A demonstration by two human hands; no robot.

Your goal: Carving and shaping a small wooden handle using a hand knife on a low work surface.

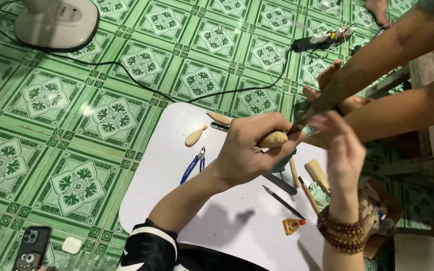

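Here the left hand [249, 150] was closed around a pale wooden piece [273, 139], its fingers [272, 123] curled over the top and the rounded end of the wood showing past them toward the right. The piece was held in the air above the white desk [161, 165], not resting on it. The right hand [340, 145], with a band of brown beads [340, 233] on its wrist, was raised just beside the piece with its fingers spread open; it was blurred, and I could not tell whether it touched the wood. Another person's arm [377, 60] reached in from the upper right, its hand meeting the two near the wooden piece.

On the desk lay a small spoon-shaped wooden blank [195, 136] and, just below it, blue-handled cutters [193, 166]. Right of the left forearm lay a dark pencil-like tool [282, 201], a small yellow and red glue tube [293, 225] and a pale wooden block [317, 174]. The desk stood on a green patterned tile floor [76, 110], where a black cable [126, 75] ran toward a white fan base [56, 22]. A phone [32, 247] lay at the lower left
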